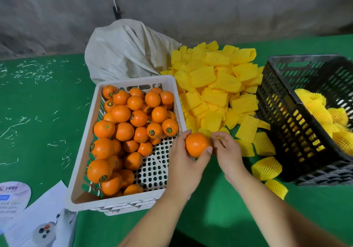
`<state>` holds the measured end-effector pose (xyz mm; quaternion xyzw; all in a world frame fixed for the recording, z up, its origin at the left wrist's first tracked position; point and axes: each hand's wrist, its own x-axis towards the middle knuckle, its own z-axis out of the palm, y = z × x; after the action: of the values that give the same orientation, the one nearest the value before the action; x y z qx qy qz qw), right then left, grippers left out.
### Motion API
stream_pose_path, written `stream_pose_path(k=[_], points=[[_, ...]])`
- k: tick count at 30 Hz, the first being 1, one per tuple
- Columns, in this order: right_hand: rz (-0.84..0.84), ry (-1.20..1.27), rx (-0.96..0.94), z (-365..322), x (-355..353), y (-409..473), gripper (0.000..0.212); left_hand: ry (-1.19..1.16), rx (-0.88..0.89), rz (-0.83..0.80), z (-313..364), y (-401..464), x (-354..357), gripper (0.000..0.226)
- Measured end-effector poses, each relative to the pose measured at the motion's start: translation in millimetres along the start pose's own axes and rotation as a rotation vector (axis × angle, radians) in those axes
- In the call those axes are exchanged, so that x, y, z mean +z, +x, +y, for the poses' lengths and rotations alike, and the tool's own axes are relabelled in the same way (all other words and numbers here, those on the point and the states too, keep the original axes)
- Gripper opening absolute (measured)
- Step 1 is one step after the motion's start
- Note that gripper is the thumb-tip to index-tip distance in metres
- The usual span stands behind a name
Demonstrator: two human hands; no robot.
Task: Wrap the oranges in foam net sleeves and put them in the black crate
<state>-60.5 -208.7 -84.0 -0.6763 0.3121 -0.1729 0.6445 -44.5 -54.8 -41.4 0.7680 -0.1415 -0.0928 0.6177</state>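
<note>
Orange fruit fills most of the white crate (84,162) on the green tabletop (42,113), and one orange (196,144) is lifted out just beyond its right rim, gripped in the left hand (186,159) with thumb and fingers curled round it so the fruit stays steady and bare on its right side. The right hand (227,151) sits just beside it, fingertips pinched at the near edge of the yellow sleeves (215,88); whether it already holds one cannot be told, since the fingers cover that spot. The sleeves lie heaped between the two crates, probably so each hand can reach its supply without crossing. To the right, the black crate (286,117) stands tilted toward the person, wrapped oranges (324,113) already piled inside, which likely makes dropping the next one in easier. A grey sack (124,50) slumps behind.
</note>
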Motion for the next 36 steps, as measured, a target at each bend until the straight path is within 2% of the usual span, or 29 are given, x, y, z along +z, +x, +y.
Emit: stream_pose_path(k=[1, 4, 8, 11, 14, 17, 19, 24, 27, 29, 32, 34, 36], points=[[-0.016, 0.049, -0.009, -12, 1, -2, 0.009, -0.015, 0.006, -0.021, 0, 0, 0, 0.067], [-0.213, 0.244, 0.078, -36, -1, -6, 0.034, -0.077, 0.015, -0.085, 0, -1, -5, 0.055], [-0.482, 0.517, 0.259, -44, -12, -5, 0.044, -0.163, 0.017, -0.122, 4, -3, -7, 0.037], [-0.613, 0.645, 0.321, -44, -15, -9, 0.056, -0.261, -0.022, -0.114, 6, -1, -11, 0.039], [-0.663, 0.702, 0.29, -46, -11, -12, 0.043, -0.33, -0.062, -0.084, 6, 3, -15, 0.048], [-0.589, 0.749, 0.331, -48, -5, -13, 0.03, -0.406, -0.127, -0.055, 2, 6, -18, 0.056], [-0.495, 0.648, 0.349, -48, 0, -16, 0.026, -0.449, -0.148, -0.045, 1, 6, -20, 0.057], [-0.341, -0.03, 0.129, -64, 1, -23, 0.014, -0.433, -0.107, -0.047, 3, 2, -20, 0.06], [-0.12, -0.343, -0.165, -75, -3, -22, 0.017, -0.398, -0.025, -0.082, 5, -2, -22, 0.077], [0.007, -0.557, -0.363, -79, -2, -24, 0.012, -0.368, 0.032, -0.151, 8, -4, -23, 0.073], [-0.028, -0.654, -0.477, -78, 0, -25, 0.018, -0.309, 0.058, -0.231, 12, -6, -27, 0.063], [-0.131, -0.574, -0.451, -78, -3, -25, 0.014, -0.32, 0.02, -0.242, 14, -4, -28, 0.065], [-0.241, -0.475, -0.373, -77, -9, -25, 0.021, -0.369, -0.02, -0.259, 12, -2, -26, 0.076]])
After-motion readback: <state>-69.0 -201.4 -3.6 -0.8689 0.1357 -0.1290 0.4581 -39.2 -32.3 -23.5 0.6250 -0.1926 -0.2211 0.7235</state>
